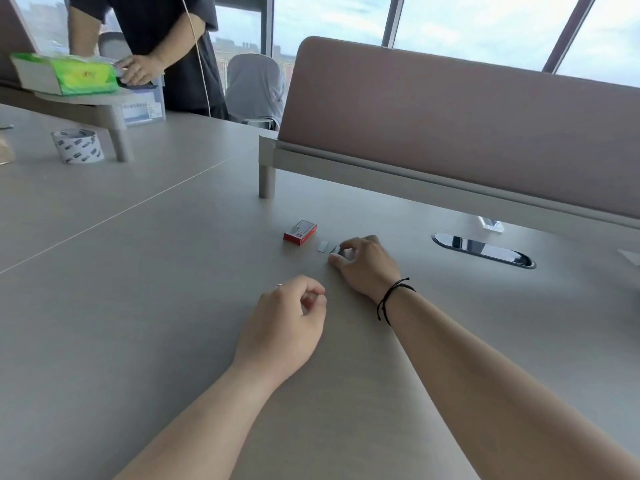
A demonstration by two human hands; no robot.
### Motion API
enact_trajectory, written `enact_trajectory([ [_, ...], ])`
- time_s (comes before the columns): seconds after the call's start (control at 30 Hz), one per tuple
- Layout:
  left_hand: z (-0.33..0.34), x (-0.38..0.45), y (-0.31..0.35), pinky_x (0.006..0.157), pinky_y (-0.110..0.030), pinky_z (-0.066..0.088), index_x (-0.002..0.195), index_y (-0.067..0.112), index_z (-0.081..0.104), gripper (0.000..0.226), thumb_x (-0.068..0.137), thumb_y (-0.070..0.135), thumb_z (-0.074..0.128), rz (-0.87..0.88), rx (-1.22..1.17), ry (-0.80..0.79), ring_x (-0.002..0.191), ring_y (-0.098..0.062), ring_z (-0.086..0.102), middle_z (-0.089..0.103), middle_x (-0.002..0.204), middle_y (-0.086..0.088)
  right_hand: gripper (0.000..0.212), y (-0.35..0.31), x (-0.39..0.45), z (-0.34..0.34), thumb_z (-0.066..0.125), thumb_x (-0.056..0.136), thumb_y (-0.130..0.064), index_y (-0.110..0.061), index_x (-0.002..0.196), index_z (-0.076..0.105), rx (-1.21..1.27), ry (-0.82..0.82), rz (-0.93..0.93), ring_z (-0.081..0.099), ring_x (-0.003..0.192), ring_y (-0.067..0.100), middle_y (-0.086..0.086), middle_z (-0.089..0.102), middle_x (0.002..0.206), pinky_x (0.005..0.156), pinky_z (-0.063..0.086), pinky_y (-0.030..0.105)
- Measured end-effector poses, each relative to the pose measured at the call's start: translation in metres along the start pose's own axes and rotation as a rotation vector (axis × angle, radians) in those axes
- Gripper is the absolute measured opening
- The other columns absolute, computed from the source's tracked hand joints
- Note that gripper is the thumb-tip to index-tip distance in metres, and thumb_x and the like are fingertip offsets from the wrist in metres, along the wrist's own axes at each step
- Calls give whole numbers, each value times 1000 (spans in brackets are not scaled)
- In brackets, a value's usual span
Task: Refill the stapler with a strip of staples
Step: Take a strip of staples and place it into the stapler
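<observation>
A small red staple box (300, 232) lies on the grey table (138, 271). Just right of it a silver staple strip (323, 246) lies flat. My right hand (367, 265) rests on the table beside that strip, thumb and fingers pinched around a second small grey strip (335, 250) that is mostly hidden by the fingers. My left hand (287, 320) sits nearer to me on the table, fingers curled loosely with nothing in them. No stapler shows in this view.
A pink desk divider (450, 126) on grey legs runs across the back right. An oval cable port (483, 250) sits right of my hand. At far left stand a tape roll (78, 146) and a green box (65, 76), where another person's hand (138, 69) rests.
</observation>
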State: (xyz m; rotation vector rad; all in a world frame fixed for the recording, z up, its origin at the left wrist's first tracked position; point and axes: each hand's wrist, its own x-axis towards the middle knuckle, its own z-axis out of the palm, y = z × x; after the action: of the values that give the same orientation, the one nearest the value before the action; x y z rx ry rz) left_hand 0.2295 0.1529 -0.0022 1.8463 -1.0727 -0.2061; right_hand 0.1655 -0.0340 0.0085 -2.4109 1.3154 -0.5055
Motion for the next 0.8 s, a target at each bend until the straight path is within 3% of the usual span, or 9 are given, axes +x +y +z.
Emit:
enact_trajectory([
  [0.13, -1, 0, 1, 66, -27, 50, 96, 29, 70, 9, 92, 27, 63, -7, 15, 0, 60, 0, 57, 65, 76, 20, 41, 5, -2, 0, 60, 82, -53, -30, 115, 68, 52, -4, -12, 59, 117, 27, 3, 56, 131, 98, 46, 36],
  [0.23, -2, 2, 0, 67, -27, 50, 98, 28, 71, 10, 91, 26, 64, -12, 19, 8, 60, 0, 56, 64, 75, 21, 38, 7, -10, -5, 64, 83, -49, -27, 112, 71, 144, -9, 1, 61, 114, 23, 1, 62, 125, 89, 46, 29],
  [0.4, -6, 0, 3, 68, -27, 47, 101, 27, 71, 12, 92, 26, 63, -1, 34, -9, 66, -6, 60, 64, 75, 22, 33, 16, -50, -25, 67, 84, -45, -24, 109, 74, 388, -39, 67, 57, 72, 9, -4, 61, 92, 68, 43, 23],
  [0.47, -9, -4, 10, 66, -26, 46, 102, 28, 71, 13, 92, 25, 64, 33, 27, -30, 61, -7, 58, 65, 78, 20, 26, 22, -76, -38, 70, 84, -41, -25, 104, 75, 474, -94, 90, 54, 66, 8, -7, 60, 81, 62, 43, 23],
  [0.6, -14, -22, 31, 56, -8, 41, 100, 26, 73, 14, 89, 18, 70, 147, -57, -48, 54, -15, 54, 67, 81, 12, 13, 31, -127, -75, 74, 83, -33, -23, 91, 77, 749, -215, 163, 59, 77, 13, -4, 71, 90, 72, 42, 29],
  [0.67, -16, -34, 46, 56, -6, 40, 98, 24, 73, 14, 86, 18, 75, 210, -56, -50, 53, -10, 54, 66, 82, 13, 16, 35, -152, -96, 72, 85, -33, -22, 95, 77, 841, -257, 168, 61, 83, 15, -4, 71, 94, 76, 44, 32],
  [0.73, -18, -47, 66, 60, -8, 41, 97, 25, 72, 17, 81, 24, 79, 290, -23, -58, 56, -5, 55, 65, 82, 15, 23, 38, -179, -117, 71, 86, -32, -17, 103, 77, 916, -277, 159, 61, 86, 15, -3, 71, 96, 79, 45, 33],
  [0.8, -20, -62, 87, 64, -20, 47, 97, 26, 71, 23, 77, 35, 78, 400, 28, -77, 64, -5, 58, 67, 86, 15, 30, 42, -207, -136, 73, 84, -35, -13, 105, 77, 1029, -305, 160, 60, 89, 16, 0, 70, 98, 82, 44, 34],
])
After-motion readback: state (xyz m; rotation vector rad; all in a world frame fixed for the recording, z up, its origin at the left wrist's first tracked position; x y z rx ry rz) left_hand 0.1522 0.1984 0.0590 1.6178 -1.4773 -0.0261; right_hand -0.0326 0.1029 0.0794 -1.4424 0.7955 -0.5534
